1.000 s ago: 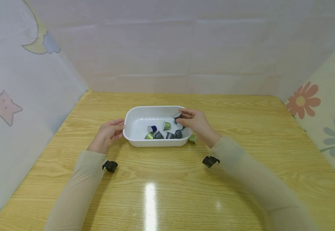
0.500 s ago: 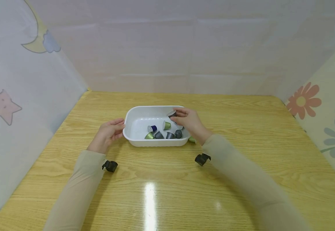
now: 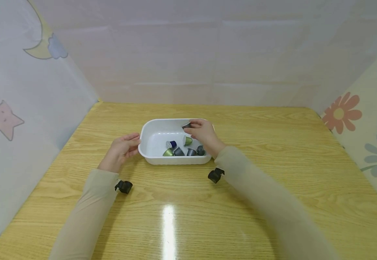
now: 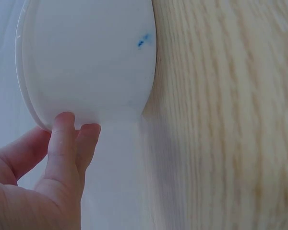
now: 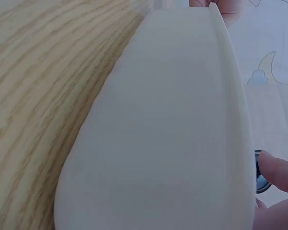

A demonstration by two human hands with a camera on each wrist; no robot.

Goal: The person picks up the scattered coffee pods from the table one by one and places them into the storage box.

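A white plastic tray (image 3: 175,161) stands on the wooden table with several coffee capsules inside. My left hand (image 3: 120,150) holds its left end, fingertips at the rim and outer wall in the left wrist view. Over the tray's back right part, my right hand (image 3: 205,134) pinches a dark grey capsule (image 3: 185,126) between thumb and fingers. Below it lie a light green capsule (image 3: 187,141), a dark blue capsule (image 3: 171,144), a shiny green capsule (image 3: 168,152) and several grey capsules (image 3: 191,152). In the right wrist view the tray's wall hides most of the right hand (image 5: 281,187).
The wooden table (image 3: 191,202) stretches around the tray on all sides. A pale back wall (image 3: 201,61) and printed side walls with a star (image 3: 1,119) and flowers (image 3: 341,112) enclose it. Black wrist mounts (image 3: 124,187) sit at both cuffs.
My right hand has moved left over the tray with the grey capsule. The green capsule seen outside the tray's right end is now hidden by the right arm. My left hand has stayed put.
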